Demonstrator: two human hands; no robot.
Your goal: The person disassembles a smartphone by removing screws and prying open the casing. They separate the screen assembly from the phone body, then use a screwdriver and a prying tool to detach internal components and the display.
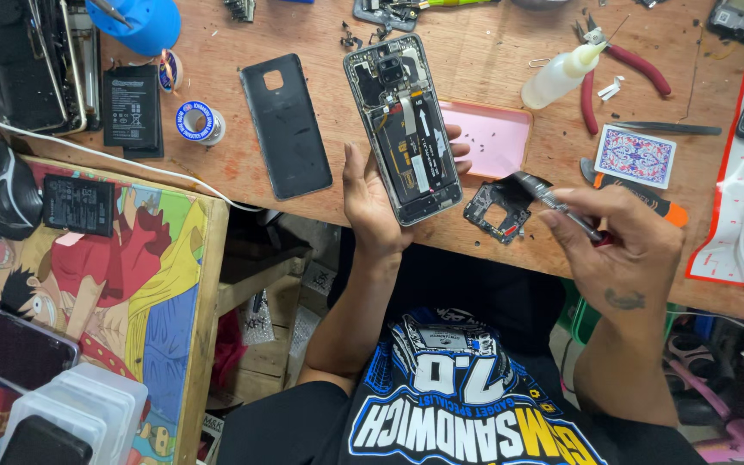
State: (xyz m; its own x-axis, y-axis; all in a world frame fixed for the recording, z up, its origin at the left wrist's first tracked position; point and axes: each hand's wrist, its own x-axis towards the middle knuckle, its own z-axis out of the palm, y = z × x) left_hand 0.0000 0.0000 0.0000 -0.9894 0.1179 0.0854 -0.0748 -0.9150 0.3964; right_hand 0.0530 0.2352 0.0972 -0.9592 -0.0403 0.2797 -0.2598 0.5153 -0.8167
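Left hand (370, 202): holds the open phone (403, 129) up over the wooden table (492, 69).
Phone: flat, shiny, back off, small parts showing.
Right hand (626, 245): pinches a thin metal tool (561, 207).
Nearby: smooth black back cover (286, 125), pink tray (497, 138).

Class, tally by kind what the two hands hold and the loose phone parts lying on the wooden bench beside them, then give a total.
Opened smartphone with its back removed, in the left hand: 1
Thin metal-tipped hand tool, in the right hand: 1
Dark grey phone back cover: 1
Black inner frame plate: 1
Flat black phone batteries: 2
Total: 6
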